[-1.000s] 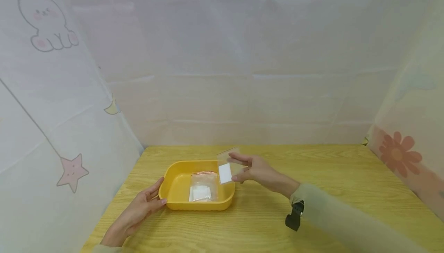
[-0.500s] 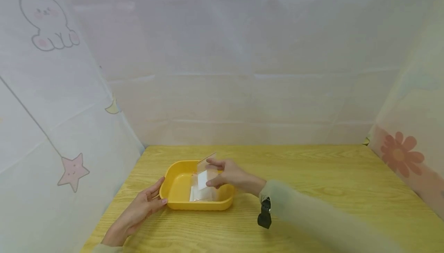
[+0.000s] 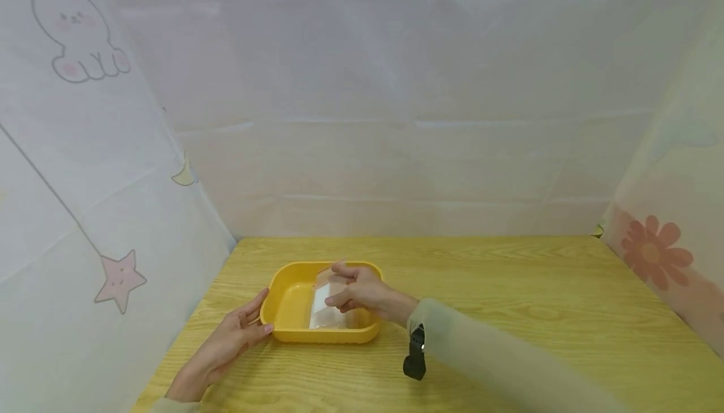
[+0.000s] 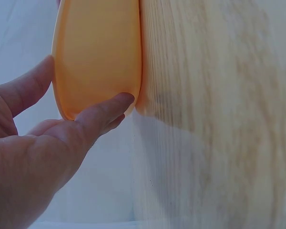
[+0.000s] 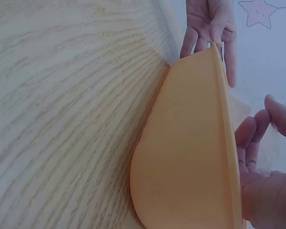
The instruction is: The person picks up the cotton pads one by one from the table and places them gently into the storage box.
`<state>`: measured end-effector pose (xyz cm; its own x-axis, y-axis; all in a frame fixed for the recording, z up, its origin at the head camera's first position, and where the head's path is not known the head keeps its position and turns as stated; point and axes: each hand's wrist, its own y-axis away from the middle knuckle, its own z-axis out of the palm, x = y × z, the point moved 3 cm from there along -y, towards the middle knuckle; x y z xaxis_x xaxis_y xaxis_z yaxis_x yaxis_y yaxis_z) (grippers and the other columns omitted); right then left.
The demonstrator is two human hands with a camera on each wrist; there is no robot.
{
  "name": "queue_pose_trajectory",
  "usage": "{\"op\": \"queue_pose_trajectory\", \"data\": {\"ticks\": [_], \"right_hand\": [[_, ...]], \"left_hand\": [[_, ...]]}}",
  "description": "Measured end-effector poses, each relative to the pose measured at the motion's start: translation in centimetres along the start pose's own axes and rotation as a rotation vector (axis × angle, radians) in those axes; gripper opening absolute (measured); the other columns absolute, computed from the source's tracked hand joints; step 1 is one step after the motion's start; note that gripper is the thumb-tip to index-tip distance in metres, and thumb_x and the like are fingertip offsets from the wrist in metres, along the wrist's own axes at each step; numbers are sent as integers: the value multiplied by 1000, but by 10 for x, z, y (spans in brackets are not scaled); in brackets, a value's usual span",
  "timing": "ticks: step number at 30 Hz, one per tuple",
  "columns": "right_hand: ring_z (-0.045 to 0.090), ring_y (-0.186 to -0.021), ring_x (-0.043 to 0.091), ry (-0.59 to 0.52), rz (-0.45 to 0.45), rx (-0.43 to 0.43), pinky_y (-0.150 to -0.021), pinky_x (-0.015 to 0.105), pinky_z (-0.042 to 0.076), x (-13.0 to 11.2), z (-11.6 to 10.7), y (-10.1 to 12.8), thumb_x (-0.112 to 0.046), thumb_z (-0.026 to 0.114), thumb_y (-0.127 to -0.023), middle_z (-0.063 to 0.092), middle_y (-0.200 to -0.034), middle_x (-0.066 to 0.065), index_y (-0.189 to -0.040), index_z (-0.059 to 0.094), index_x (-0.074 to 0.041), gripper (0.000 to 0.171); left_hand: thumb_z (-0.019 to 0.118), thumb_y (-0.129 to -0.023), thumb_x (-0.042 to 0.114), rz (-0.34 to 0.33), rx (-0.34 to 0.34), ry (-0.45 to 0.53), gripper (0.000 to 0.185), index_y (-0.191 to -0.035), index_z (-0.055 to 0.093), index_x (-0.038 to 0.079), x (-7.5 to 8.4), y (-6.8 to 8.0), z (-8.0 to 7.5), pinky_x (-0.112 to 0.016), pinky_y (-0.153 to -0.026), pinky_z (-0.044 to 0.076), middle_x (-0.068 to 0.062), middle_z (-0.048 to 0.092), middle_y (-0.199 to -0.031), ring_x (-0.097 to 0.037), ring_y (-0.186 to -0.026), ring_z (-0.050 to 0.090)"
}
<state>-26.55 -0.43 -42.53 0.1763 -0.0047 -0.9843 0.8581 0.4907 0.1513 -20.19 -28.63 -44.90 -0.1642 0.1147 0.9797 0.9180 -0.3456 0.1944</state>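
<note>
A yellow plastic tray (image 3: 317,336) stands on the table. My left hand (image 3: 232,337) grips its left end, thumb and fingers spread over the corners; in the left wrist view the thumb meets the rim and the fingers lie along the outer wall. My right hand (image 3: 364,288) reaches in over the tray's right half. Between thumb and fingers it pinches a small clear zip-lock bag (image 3: 320,298) with a white insert, tilted, its top edge near the back rim. Below it lie other clear bags (image 3: 330,321) with white inserts, partly hidden by the hand.
The wooden table (image 3: 509,312) reaches back to a pale sheet (image 3: 424,149) hung as a wall. Printed side sheets stand left and right. A dark watch-like strap (image 3: 415,356) hangs at my right wrist.
My right hand has moved left and down into the tray with the zip-lock bag, bringing it over the bags lying there. The left hand and the tray have stayed put.
</note>
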Motion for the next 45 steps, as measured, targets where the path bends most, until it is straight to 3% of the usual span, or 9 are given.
{"op": "queue_pose_trajectory", "data": {"ticks": [10, 15, 19, 25, 32, 35, 41, 43, 45], "right_hand": [[62, -64, 16, -25, 41, 31, -65, 27, 60, 7, 1, -3, 6, 82, -86, 51, -153, 25, -160, 38, 6, 86], [63, -65, 17, 38, 66, 28, -64, 28, 59, 8, 0, -4, 2, 83, -86, 71, -113, 20, -160, 39, 4, 86], [63, -65, 18, 146, 86, 9, -62, 28, 59, 5, -3, -3, -3, 83, -88, 70, -88, 15, -160, 41, 3, 84], [63, -61, 19, 316, 108, -106, -55, 27, 56, -5, -7, 2, -8, 81, -92, 68, -89, 20, -162, 35, 5, 85], [63, -59, 19, 438, 127, -153, -53, 30, 58, -18, -10, 8, -13, 77, -97, 61, -127, 31, -164, 30, 4, 83], [64, -60, 19, 434, 142, -148, -54, 31, 59, -19, -10, 9, -12, 75, -98, 66, -117, 30, -163, 30, 6, 81], [61, -56, 17, 458, 161, -138, -53, 28, 56, -16, -12, 10, -12, 74, -100, 64, -69, 13, -163, 31, 6, 78], [61, -55, 16, 476, 144, -129, -54, 29, 57, -17, -15, 12, -13, 74, -100, 65, -68, 14, -163, 31, 5, 78], [62, -55, 16, 479, 116, -116, -55, 30, 58, -20, -19, 15, -13, 73, -100, 73, -93, 22, -162, 35, 4, 75]], "left_hand": [[62, -107, 7, -2, -4, -8, 87, -170, 2, 9, -1, 1, 1, -45, -116, 41, -26, 0, -172, -48, -154, 11], [62, -107, 7, -2, -1, -11, 87, -170, 2, 9, -1, 0, 1, -38, -113, 44, -25, 0, -172, -47, -155, 12], [62, -107, 7, 0, 0, -8, 87, -170, 2, 9, -1, -2, 0, -36, -112, 45, -24, 0, -173, -46, -155, 12], [63, -106, 7, -2, 8, -5, 88, -170, 3, 8, -1, -2, 0, -39, -114, 44, -23, 1, -173, -46, -155, 12], [63, -106, 6, -9, 17, 2, 87, -170, 3, 8, -1, -1, -1, -43, -115, 43, -23, 1, -173, -46, -155, 12], [63, -106, 6, -6, 17, -2, 87, -170, 4, 8, -1, -2, -1, -42, -114, 43, -23, 1, -173, -46, -155, 12], [62, -107, 5, 5, -9, -7, 86, -170, 3, 7, 0, -2, 1, -44, -115, 42, -26, 1, -172, -48, -154, 12], [62, -106, 5, 4, -7, -4, 86, -170, 3, 7, 0, -2, 2, -43, -115, 43, -26, 2, -172, -48, -154, 12], [62, -106, 4, 2, -1, -1, 86, -170, 3, 7, 0, -3, 2, -42, -114, 43, -25, 2, -172, -47, -154, 12]]}}
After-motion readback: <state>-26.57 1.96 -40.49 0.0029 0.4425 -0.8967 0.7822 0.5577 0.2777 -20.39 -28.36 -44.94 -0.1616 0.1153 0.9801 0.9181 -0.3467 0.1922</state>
